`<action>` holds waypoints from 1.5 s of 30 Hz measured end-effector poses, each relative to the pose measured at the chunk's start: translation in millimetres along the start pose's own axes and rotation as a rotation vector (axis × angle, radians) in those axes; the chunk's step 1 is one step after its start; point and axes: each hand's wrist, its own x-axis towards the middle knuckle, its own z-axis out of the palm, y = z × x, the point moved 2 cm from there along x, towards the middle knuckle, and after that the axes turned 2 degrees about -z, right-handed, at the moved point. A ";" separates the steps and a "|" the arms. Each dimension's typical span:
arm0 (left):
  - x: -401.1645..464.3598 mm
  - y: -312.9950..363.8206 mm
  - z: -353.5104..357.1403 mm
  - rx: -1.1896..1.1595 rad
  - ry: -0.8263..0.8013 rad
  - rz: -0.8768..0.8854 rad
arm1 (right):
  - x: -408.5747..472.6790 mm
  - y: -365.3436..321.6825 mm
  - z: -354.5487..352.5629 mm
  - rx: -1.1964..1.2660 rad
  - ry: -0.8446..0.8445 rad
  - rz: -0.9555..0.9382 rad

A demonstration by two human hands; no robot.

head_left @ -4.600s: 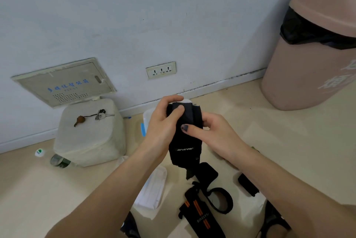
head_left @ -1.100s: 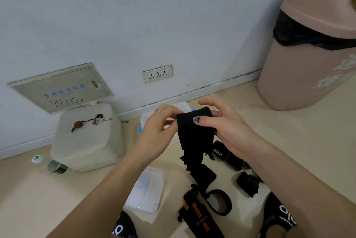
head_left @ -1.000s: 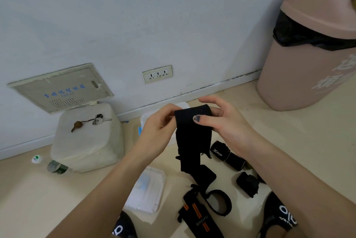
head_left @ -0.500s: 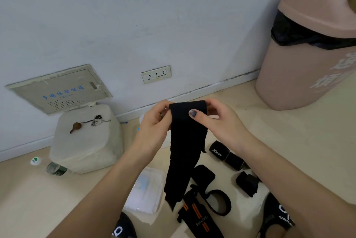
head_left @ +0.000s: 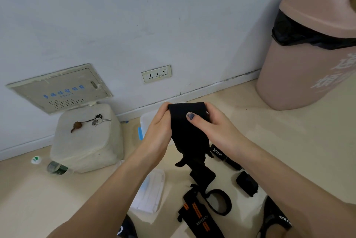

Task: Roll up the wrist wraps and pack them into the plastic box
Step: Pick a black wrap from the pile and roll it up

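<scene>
Both hands hold a black wrist wrap (head_left: 187,133) up in front of me, its top end folded over and its tail hanging down. My left hand (head_left: 159,133) grips the wrap's left edge. My right hand (head_left: 210,127) pinches the right side, thumb pressed on the front. Behind the hands, the clear plastic box (head_left: 146,122) sits on the floor, mostly hidden. On the floor lie more wraps: one black with orange stripes (head_left: 200,218), one rolled black marked XTEP (head_left: 219,154), and a small black roll (head_left: 246,182).
The box's clear lid (head_left: 150,189) lies on the floor near my left forearm. A white block (head_left: 86,141) with keys stands at left by the wall, a bottle (head_left: 57,168) beside it. A pink bin (head_left: 308,48) stands at right.
The hanging tail of the wrap has become shorter than half a second ago, drawn up toward my hands. Both hands stay at the top end, slightly lower.
</scene>
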 end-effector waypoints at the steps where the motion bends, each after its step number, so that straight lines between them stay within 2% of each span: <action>1: 0.6 -0.6 0.0 -0.020 -0.001 -0.018 | 0.3 0.9 -0.1 0.012 0.003 0.000; 7: 2.4 -2.2 0.6 -0.139 -0.079 -0.135 | 1.7 3.3 2.1 0.049 0.043 0.002; 10: 2.1 -2.8 1.4 -0.098 -0.120 -0.131 | 1.3 5.4 2.1 0.040 0.069 -0.009; 14: 2.8 -6.4 1.1 0.030 -0.004 -0.051 | 0.7 5.4 2.2 0.036 0.080 -0.028; 20: 2.3 -4.8 1.6 0.104 0.011 -0.028 | 1.4 3.5 1.9 0.047 0.074 -0.005; 27: -2.2 -8.4 2.1 0.144 -0.026 -0.036 | -4.1 6.5 11.8 -0.061 -0.008 0.013; 33: -6.3 -7.7 4.7 0.108 -0.051 -0.060 | -5.2 10.7 14.3 0.006 0.058 -0.016; 39: -5.4 4.7 2.7 0.049 0.002 -0.031 | 0.5 5.8 10.4 0.138 0.064 0.071; 45: -5.1 -4.1 4.7 0.022 0.024 -0.040 | -6.0 14.0 20.6 -0.045 0.071 0.023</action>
